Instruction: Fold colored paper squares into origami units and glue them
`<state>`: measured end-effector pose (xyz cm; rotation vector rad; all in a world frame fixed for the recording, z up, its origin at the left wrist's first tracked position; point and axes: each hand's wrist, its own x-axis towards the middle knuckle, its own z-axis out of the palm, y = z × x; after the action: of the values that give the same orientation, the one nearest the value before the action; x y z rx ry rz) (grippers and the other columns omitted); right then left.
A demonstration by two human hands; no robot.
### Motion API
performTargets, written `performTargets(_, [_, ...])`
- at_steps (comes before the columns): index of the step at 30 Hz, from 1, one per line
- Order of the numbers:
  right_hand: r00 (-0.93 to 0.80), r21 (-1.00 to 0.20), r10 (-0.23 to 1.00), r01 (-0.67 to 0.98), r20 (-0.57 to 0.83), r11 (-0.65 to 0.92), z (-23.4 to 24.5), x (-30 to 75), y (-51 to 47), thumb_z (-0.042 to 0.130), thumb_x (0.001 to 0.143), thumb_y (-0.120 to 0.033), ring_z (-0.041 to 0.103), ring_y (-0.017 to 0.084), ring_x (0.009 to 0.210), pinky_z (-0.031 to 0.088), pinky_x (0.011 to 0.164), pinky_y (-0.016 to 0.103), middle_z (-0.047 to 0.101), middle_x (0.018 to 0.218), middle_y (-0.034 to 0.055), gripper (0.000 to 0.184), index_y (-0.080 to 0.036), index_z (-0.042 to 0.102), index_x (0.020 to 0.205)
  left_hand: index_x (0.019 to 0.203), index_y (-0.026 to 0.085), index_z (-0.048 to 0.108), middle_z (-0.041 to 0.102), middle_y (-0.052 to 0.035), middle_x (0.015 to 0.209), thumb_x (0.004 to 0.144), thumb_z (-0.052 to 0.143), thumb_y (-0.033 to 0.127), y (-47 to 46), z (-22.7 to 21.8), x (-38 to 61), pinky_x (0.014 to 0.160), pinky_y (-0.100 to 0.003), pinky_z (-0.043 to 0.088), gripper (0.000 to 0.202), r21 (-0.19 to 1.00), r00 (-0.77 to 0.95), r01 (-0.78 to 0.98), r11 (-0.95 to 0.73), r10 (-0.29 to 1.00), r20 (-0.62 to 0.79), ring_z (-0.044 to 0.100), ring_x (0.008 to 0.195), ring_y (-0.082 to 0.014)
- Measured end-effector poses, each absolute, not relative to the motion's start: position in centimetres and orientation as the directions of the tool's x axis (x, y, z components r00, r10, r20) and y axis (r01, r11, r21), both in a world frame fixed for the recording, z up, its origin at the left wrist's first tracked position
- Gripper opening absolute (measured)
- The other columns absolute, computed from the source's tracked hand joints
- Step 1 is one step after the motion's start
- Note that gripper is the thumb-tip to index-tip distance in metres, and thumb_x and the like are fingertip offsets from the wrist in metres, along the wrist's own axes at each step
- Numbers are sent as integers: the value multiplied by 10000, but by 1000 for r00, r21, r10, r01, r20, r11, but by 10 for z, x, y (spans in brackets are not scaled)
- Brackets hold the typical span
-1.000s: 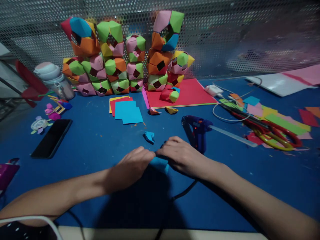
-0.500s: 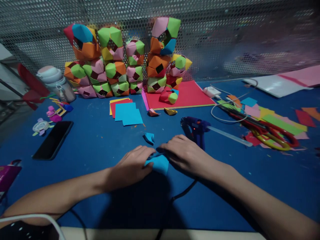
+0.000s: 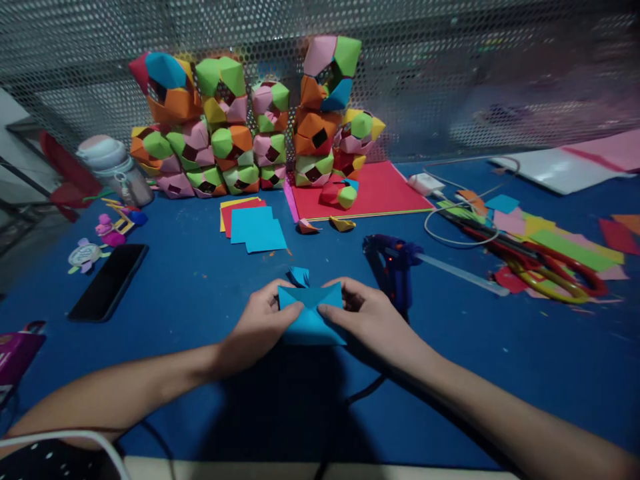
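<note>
A blue sheet of paper (image 3: 313,330) with creases is held level between my two hands, its upper part bent back. My left hand (image 3: 265,320) pinches its left side, thumb on the near face and fingers behind. On the right side my right hand (image 3: 367,317) grips it the same way, the thumbs close together near the middle. Just beyond the sheet lies a small folded blue paper piece (image 3: 299,276). To the right of my right hand stands a dark blue glue gun (image 3: 397,267) with a clear glue stick (image 3: 463,274) in its back.
Stacked folded-paper balls (image 3: 233,147) line the mesh back wall. Nearer lie blue, red and yellow paper squares (image 3: 257,230) and a red sheet (image 3: 385,193). Scissors (image 3: 555,267) rest on paper scraps at right. A phone (image 3: 109,283) and a bottle (image 3: 115,170) are at left.
Both hands have turned the blue paper up to face me and spread it wider. The thumbs now press on its near face; before, the fingers were bunched at its far edge.
</note>
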<state>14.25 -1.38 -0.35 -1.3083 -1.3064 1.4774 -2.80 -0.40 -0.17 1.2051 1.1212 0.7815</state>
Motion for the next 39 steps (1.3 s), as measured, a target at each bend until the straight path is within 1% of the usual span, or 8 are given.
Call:
performTargets(3, [-172, -982, 969, 103, -176, -160, -4, 142, -15, 606, 701, -278, 494, 110, 572, 396, 510, 221, 527, 627, -40, 147, -181, 554, 797, 850, 162, 516, 524, 27, 718, 745, 559, 221, -4, -2, -28, 586, -198, 384, 127, 969, 293, 13, 247, 926, -240, 474, 638, -89])
performTargets(9, [-154, -983, 983, 165, -104, -79, -10, 143, -16, 582, 744, -290, 487, 119, 567, 397, 508, 231, 535, 640, -30, 141, -190, 573, 844, 899, 176, 510, 536, 28, 707, 748, 551, 201, -2, -7, -29, 606, -212, 387, 159, 954, 289, -75, 290, 922, -258, 475, 606, -85])
performTargets(16, [-187, -903, 967, 364, 172, 230, -8, 141, -22, 516, 833, -263, 518, 132, 682, 413, 600, 238, 581, 772, 14, 115, -186, 586, 785, 865, 168, 520, 509, 39, 663, 753, 543, 195, -1, -8, -28, 579, -202, 368, 117, 934, 322, -111, 340, 901, -290, 440, 550, -67])
performTargets(23, [-305, -817, 885, 362, 350, 448, -12, 141, -22, 495, 853, -174, 570, 148, 821, 435, 736, 266, 606, 874, 39, 101, -190, 588, 890, 888, 166, 553, 571, 11, 792, 780, 513, 206, -2, -6, -28, 608, -204, 377, 122, 932, 352, -89, 351, 887, -300, 486, 622, -79])
performTargets(28, [-291, -800, 898, 420, 329, 429, -11, 143, -24, 510, 842, -215, 587, 154, 800, 454, 710, 266, 627, 875, 39, 116, -196, 572, 938, 939, 180, 564, 594, 0, 847, 799, 514, 236, -1, -10, -29, 634, -209, 388, 159, 933, 346, -90, 348, 889, -298, 518, 681, -94])
performTargets(32, [-247, -807, 937, 484, 246, 339, -9, 144, -25, 494, 843, -271, 582, 156, 716, 445, 615, 254, 638, 805, 35, 108, -188, 563, 859, 991, 192, 534, 597, -3, 826, 785, 553, 256, 0, -15, -28, 602, -207, 385, 216, 929, 319, -124, 348, 901, -295, 521, 666, -100])
performTargets(36, [-230, -855, 949, 426, 214, 296, -8, 143, -23, 489, 848, -295, 574, 158, 749, 435, 637, 256, 634, 807, 32, 148, -190, 586, 809, 978, 179, 529, 590, -6, 810, 770, 579, 283, 0, -12, -26, 591, -203, 383, 238, 930, 307, -116, 349, 903, -301, 508, 632, -88])
performTargets(39, [-194, -892, 965, 382, 177, 241, -7, 142, -22, 507, 838, -315, 540, 138, 699, 420, 622, 246, 604, 767, 16, 179, -189, 603, 755, 995, 175, 559, 596, -21, 849, 780, 561, 325, -3, -5, -26, 618, -219, 394, 262, 952, 301, -30, 304, 911, -282, 520, 669, -105])
